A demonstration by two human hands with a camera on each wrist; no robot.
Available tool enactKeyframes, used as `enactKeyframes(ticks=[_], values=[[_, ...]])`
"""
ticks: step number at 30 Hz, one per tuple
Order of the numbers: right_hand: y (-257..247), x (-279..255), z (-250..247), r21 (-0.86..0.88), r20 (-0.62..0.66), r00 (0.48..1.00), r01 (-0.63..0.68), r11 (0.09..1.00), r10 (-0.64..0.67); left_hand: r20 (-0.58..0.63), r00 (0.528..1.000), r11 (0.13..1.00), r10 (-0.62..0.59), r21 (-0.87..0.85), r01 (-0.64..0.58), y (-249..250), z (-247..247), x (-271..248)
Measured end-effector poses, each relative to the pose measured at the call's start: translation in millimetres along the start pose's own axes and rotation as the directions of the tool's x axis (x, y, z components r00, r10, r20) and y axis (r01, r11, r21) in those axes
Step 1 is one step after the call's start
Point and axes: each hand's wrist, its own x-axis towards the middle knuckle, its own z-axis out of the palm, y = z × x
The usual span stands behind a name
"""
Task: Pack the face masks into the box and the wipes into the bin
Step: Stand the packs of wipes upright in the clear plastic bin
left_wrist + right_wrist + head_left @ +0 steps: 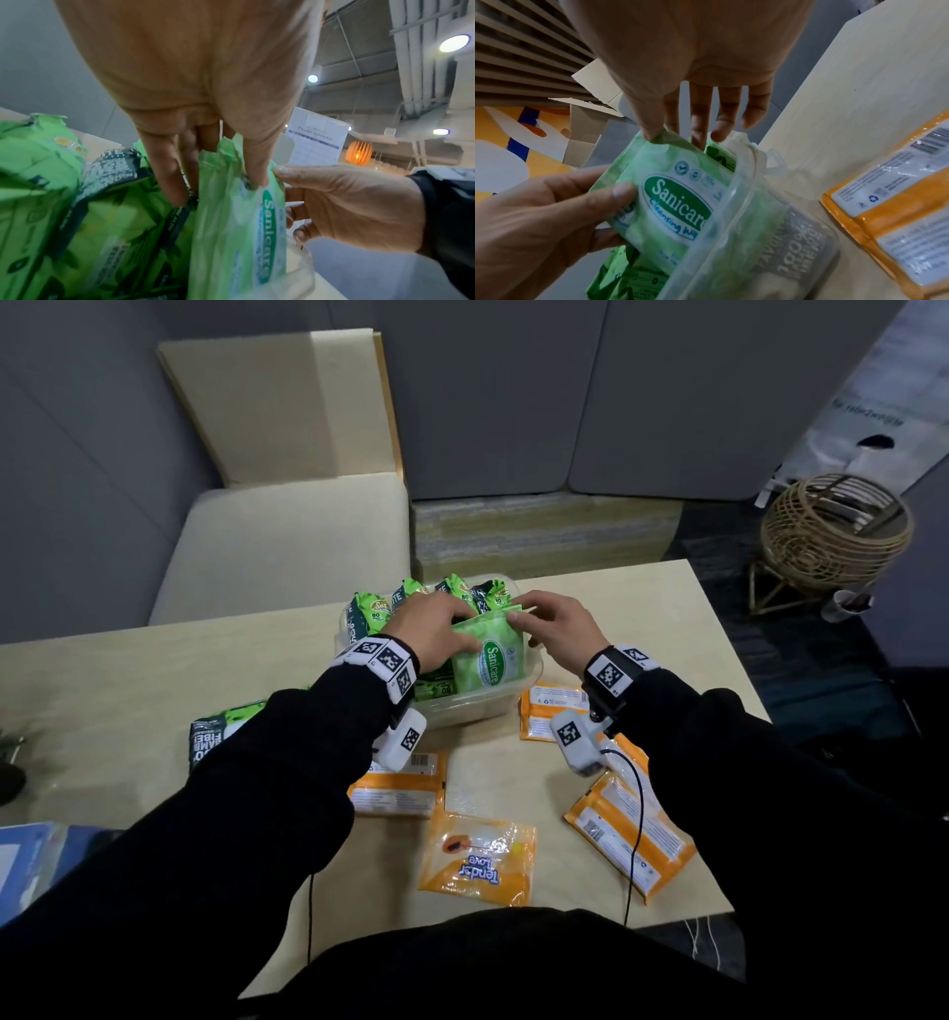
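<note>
Both hands hold one pale green Sanicare wipes pack (485, 654) upright at the near end of the clear bin (531, 683) — the left hand (434, 629) pinches its side, the right hand (552, 629) pinches its top seam. Green packs (462, 595) already crowd the bin, so this one may jam against them or ride up over the rim. Four orange packs (477, 857) wait on the desk (642, 618); no masks are identifiable.

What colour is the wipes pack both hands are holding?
Light green, with a dark green Sanicare oval; the wipes pack shows best in the right wrist view.
</note>
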Motion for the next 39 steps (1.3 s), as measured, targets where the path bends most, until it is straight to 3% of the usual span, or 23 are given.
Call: enactKeyframes(ticks=[3, 6, 9, 11, 13, 14, 15, 16, 18, 20, 22, 24, 27, 29, 31, 33, 35, 37, 39], values=[[6.1, -16.3, -3.9, 0.0, -0.111, 0.993, -0.044, 0.999, 0.044, -0.148, 0.986, 0.989, 0.07, -0.116, -0.088, -4.4, 4.5, -22.7], [25.1, -40.1, -9.6, 0.225, -0.193, 0.969, -0.106, 0.969, 0.151, -0.381, 0.925, 0.917, 0.021, -0.361, -0.169, -28.1, 5.8, -51.7], [45.1, -61.3, -4.5, 0.472, -0.209, 0.901, -0.246, 0.847, 0.379, -0.462, 0.827, 0.696, -0.319, -0.707, -0.126, -64.9, 13.2, -81.7], [59.3, -72.8, 8.4, 0.502, -0.152, 0.848, -0.376, 0.779, 0.507, -0.4, 0.714, 0.524, -0.575, -0.85, -0.054, -96.4, 32.8, -100.5], [71.4, -83.4, 27.1, 0.427, -0.015, 0.814, -0.52, 0.74, 0.581, -0.351, 0.582, 0.477, -0.734, -0.876, 0.073, -126.2, 61.1, -117.5], [75.5, -88.6, 37.9, 0.377, 0.07, 0.792, -0.584, 0.719, 0.606, -0.355, 0.552, 0.514, -0.755, -0.843, 0.161, -139.6, 76.6, -124.0], [78.4, -93.4, 48.7, 0.328, 0.151, 0.763, -0.638, 0.696, 0.628, -0.351, 0.56, 0.561, -0.751, -0.786, 0.26, -150.9, 92.0, -129.7], [79.3, -97.4, 58.4, 0.284, 0.216, 0.737, -0.675, 0.681, 0.641, -0.327, 0.597, 0.606, -0.732, -0.712, 0.354, -157.2, 105.6, -134.2], [77.2, -101.1, 73.2, 0.162, 0.276, 0.736, -0.669, 0.725, 0.618, -0.259, 0.759, 0.754, -0.598, -0.505, 0.421, -162.6, 127.9, -139.7], [73.6, -100.8, 82.8, -0.064, 0.3, 0.769, -0.574, 0.816, 0.564, -0.146, 0.929, 0.934, -0.341, -0.169, 0.316, -161.8, 145.2, -139.1], [71.5, -99.8, 88.1, -0.236, 0.305, 0.784, -0.487, 0.841, 0.54, 0.019, 0.983, 0.973, -0.18, 0.152, 0.176, -157.6, 156.8, -134.6], [73.0, -97.3, 90.5, -0.291, 0.262, 0.813, -0.447, 0.846, 0.519, 0.115, 0.981, 0.946, -0.159, 0.301, 0.118, -153.8, 165.3, -129.6], [87.4, -84.8, 79.3, -0.348, 0.038, 0.906, -0.383, 0.856, 0.421, 0.109, 0.982, 0.913, -0.152, 0.395, 0.097, -148.1, 167.7, -123.7], [100.4, -76.3, 61.2, -0.399, -0.078, 0.934, -0.348, 0.848, 0.347, 0.106, 0.985, 0.894, -0.137, 0.441, 0.077, -146.5, 164.1, -116.1], [114.0, -70.8, 39.5, -0.532, -0.143, 0.947, -0.32, 0.784, 0.289, 0.147, 0.975, 0.898, -0.167, 0.431, 0.089, -146.8, 157.1, -105.3], [129.0, -67.9, 20.7, -0.685, -0.12, 0.947, -0.295, 0.666, 0.297, 0.217, 0.954, 0.95, -0.208, 0.279, 0.144, -144.4, 147.3, -95.1], [137.8, -67.4, 8.1, -0.779, -0.033, 0.921, -0.267, 0.567, 0.387, 0.309, 0.933, 0.969, -0.187, -0.097, 0.227, -137.6, 139.7, -88.9], [138.7, -69.7, 6.5, -0.84, 0.039, 0.898, -0.208, 0.501, 0.438, 0.366, 0.898, 0.792, -0.242, -0.461, 0.401, -123.5, 134.5, -86.0], [134.8, -75.1, 15.1, -0.894, 0.089, 0.912, -0.103, 0.435, 0.4, 0.444, 0.826, 0.517, -0.348, -0.644, 0.564, -111.4, 131.7, -84.2]])
